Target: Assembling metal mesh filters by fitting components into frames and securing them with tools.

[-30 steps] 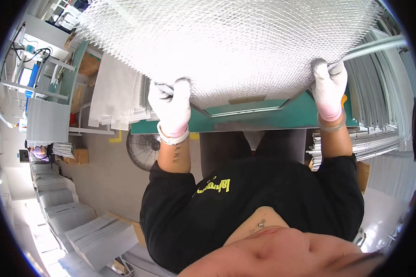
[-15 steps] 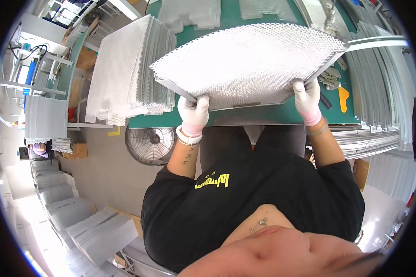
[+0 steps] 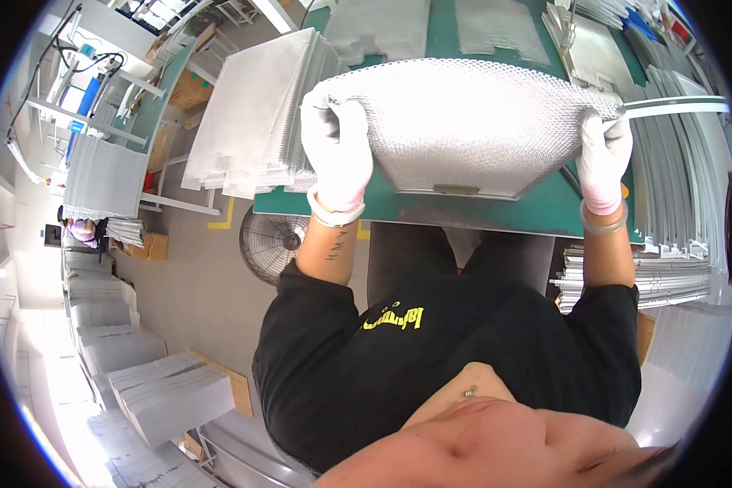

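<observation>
A silvery mesh panel (image 3: 464,122) is held up over the green-topped table, its lower edge set in a thin metal frame (image 3: 455,193). My left hand (image 3: 336,146), in a white glove, is closed around the panel's upper left corner. At the upper right corner, my right hand (image 3: 604,159), also gloved, pinches the mesh edge. Close by that hand, a pale metal strip (image 3: 675,105) extends to the right; whether it joins the panel is hidden. The far side of the panel cannot be seen.
Stacked mesh sheets (image 3: 248,106) stand left on the green table (image 3: 333,206), with more mesh pieces (image 3: 500,31) at the back. Long metal strips (image 3: 675,171) crowd the right side. On the floor to the left stands a round fan (image 3: 272,244).
Both hands have shifted from the panel's lower sides up to its far corners. The panel appears further right and more upright. The view has shifted slightly.
</observation>
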Available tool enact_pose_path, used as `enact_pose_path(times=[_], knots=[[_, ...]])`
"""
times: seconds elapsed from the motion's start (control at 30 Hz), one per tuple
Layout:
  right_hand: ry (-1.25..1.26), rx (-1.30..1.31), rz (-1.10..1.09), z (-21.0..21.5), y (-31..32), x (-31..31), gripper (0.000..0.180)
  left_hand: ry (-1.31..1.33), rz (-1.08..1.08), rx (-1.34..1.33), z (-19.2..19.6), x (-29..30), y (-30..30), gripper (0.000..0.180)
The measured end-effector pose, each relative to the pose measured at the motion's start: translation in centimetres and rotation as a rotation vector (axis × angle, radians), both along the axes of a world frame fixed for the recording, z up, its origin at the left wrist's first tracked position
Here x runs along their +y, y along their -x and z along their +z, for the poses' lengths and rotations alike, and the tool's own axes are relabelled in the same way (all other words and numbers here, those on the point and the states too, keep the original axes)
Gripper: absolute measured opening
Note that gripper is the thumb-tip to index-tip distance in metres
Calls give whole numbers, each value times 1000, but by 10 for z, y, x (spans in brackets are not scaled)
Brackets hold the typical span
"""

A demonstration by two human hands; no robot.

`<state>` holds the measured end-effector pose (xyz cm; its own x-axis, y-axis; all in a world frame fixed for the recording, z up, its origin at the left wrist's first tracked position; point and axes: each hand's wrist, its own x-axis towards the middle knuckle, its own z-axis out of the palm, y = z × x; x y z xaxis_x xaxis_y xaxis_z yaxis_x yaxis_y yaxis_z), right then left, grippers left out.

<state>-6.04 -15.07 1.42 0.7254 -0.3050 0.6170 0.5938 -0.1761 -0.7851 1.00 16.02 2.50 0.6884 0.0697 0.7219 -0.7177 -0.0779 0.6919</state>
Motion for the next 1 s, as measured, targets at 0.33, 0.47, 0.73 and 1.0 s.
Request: enact_pose_path(times=[0.33,0.47,0.73,1.0], knots=[[-86,-121,-62,-14,-8,6,25,114,162,-111,3,-20,0,16],[-101,-94,-72,-14,-8,6,24,-1,128,-51,4,-4,2,14],[-116,-175,-40,-12,-1,17,22,-106,317,-214,1,2,7,11],[-78,-185,-66,-20,1,10,26,-483,284,4,45,28,35,26]])
